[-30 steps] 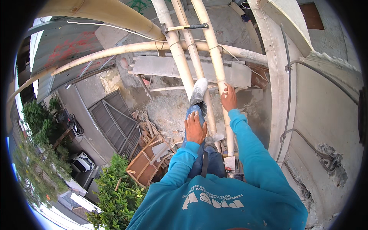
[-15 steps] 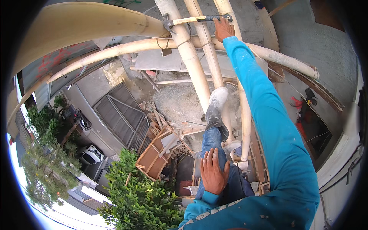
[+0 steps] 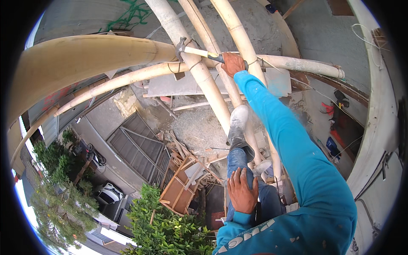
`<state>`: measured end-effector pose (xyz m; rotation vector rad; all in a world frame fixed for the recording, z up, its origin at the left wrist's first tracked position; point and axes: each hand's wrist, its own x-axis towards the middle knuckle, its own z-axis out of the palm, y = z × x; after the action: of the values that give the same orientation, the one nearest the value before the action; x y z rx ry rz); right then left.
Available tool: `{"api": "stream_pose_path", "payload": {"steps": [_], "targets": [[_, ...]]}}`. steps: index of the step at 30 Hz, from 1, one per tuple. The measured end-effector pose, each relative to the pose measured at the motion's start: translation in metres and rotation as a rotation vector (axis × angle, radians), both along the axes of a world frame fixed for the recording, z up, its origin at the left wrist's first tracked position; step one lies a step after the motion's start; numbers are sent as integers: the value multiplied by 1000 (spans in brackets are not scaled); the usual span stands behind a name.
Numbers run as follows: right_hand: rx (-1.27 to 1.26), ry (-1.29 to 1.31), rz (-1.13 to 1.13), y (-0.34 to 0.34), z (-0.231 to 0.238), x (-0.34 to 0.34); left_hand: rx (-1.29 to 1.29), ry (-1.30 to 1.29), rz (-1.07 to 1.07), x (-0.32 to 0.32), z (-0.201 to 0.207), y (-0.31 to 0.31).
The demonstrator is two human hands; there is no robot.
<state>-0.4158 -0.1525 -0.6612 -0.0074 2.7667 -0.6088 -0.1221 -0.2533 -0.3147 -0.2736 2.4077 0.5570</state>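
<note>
My right hand (image 3: 233,64) is closed around the dark grip of a claw hammer (image 3: 196,51). The hammer lies across the upper bamboo poles, its metal head beside the end of a thick bamboo pole (image 3: 97,53). Below it, a long bamboo pole (image 3: 208,83) crosses a curved horizontal bamboo pole (image 3: 136,75), with thin ties near the crossing. My left hand (image 3: 243,192) rests on my jeans at the leg, fingers extended and holding nothing. One dusty boot (image 3: 239,121) is placed against the bamboo.
Far below are a concrete floor (image 3: 193,127), a heap of scrap wood (image 3: 182,185) and a slatted metal panel (image 3: 140,140). A leafy tree (image 3: 165,221) grows at lower left, near a parked white vehicle (image 3: 109,193). A grey wall (image 3: 335,40) stands at right.
My right hand has gone from fingers laid over the hammer handle to a wrapped grip, and the handle end has come nearer. The view has shifted; my left hand stays on my leg.
</note>
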Motion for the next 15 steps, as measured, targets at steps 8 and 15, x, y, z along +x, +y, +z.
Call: {"api": "stream_pose_path", "payload": {"steps": [8,15], "targets": [[-119,-582,-512,38,191,266,59,57,-84,18,-19,10],[-20,-975,-831,135,320,509,89,166,-358,10,-44,43]]}}
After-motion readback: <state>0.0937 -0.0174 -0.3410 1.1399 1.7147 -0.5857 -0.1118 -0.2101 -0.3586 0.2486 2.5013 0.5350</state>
